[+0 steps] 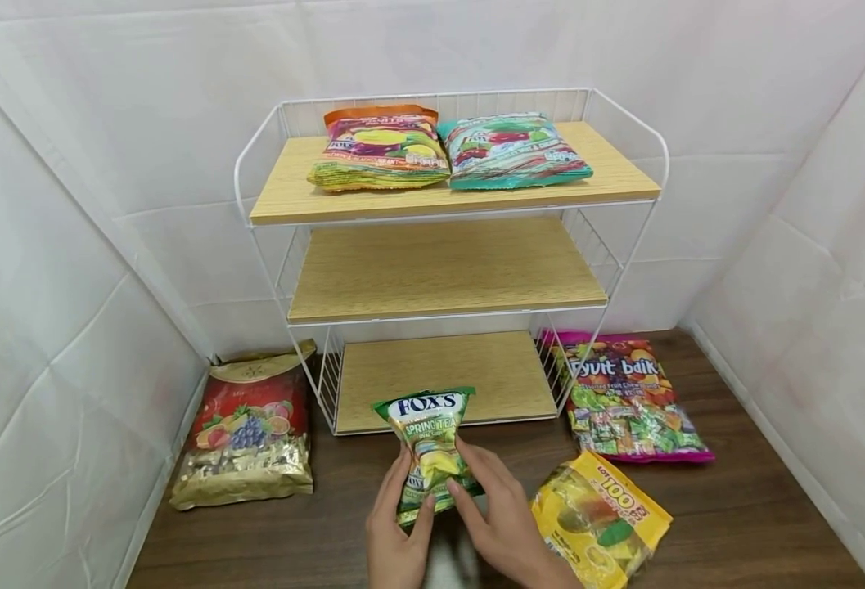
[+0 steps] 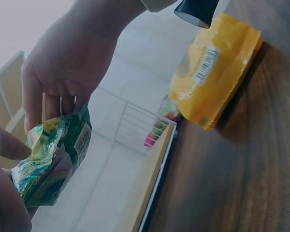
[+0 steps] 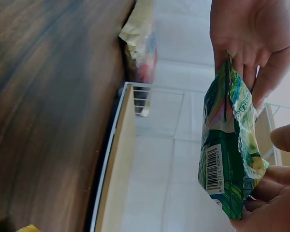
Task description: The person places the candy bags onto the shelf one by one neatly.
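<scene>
Both hands hold a green Fox's Spring Tea candy bag (image 1: 432, 450) above the table, in front of the shelf's lowest board. My left hand (image 1: 400, 523) grips its left side, thumb on the front. On the other side my right hand (image 1: 494, 519) grips it the same way. In the left wrist view the bag (image 2: 58, 154) is seen from below between the two hands. The right wrist view shows a barcode on the back of the bag (image 3: 224, 159), with fingers behind and thumbs in front.
A white wire shelf with wooden boards (image 1: 447, 270) stands ahead. On its top board lie an orange-purple candy bag (image 1: 380, 151) and a teal one (image 1: 513, 151). A red-gold bag (image 1: 248, 429) lies left; a Fyvit baik bag (image 1: 631, 397) and a yellow bag (image 1: 597, 519) lie right.
</scene>
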Demonstrator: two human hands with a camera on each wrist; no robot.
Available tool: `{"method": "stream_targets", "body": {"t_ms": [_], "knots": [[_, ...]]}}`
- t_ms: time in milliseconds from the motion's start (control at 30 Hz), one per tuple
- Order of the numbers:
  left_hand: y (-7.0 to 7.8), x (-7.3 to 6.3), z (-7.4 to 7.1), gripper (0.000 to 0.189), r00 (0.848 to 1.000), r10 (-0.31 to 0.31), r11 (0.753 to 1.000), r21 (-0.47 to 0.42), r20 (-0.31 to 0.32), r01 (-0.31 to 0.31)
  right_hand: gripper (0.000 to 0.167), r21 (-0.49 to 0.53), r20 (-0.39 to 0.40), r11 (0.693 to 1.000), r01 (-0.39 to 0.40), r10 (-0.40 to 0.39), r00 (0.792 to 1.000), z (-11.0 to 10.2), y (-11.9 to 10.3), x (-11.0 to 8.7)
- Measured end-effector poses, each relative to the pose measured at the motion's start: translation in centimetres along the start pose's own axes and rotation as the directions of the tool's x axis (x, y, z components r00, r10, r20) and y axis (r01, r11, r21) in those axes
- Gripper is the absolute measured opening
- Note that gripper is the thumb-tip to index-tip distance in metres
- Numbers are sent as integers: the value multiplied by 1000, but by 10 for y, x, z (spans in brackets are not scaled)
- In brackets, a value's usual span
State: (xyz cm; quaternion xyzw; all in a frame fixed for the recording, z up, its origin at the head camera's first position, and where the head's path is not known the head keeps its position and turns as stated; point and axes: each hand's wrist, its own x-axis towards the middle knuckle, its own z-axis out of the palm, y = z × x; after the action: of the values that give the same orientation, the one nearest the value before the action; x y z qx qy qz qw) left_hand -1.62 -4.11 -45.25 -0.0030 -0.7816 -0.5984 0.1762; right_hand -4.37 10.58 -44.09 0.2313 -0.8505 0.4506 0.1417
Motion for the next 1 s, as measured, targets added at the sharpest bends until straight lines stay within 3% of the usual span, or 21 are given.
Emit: {"method": "stream_targets", "body": {"t_ms": [167,367,667,1000], "knots": [[4,2,-3,63,996,86,996,-6,-21,-86,53,-12,-11,997,74,-75,997,-3,-2,5],[10,6,-6,64,973,226,973,-33,-50,-228,53,31,-31,988,151,-150,988,-8,-7,13],[21,14,-12,64,965,258,961,-97,-39,-260,55,53,-55,967,248,-245,968,-17,-16,28],[26,30,-19,68,919,391,919,-27,-41,-392,52,28,-121,917,399,-393,911,-21,-24,47]]}}
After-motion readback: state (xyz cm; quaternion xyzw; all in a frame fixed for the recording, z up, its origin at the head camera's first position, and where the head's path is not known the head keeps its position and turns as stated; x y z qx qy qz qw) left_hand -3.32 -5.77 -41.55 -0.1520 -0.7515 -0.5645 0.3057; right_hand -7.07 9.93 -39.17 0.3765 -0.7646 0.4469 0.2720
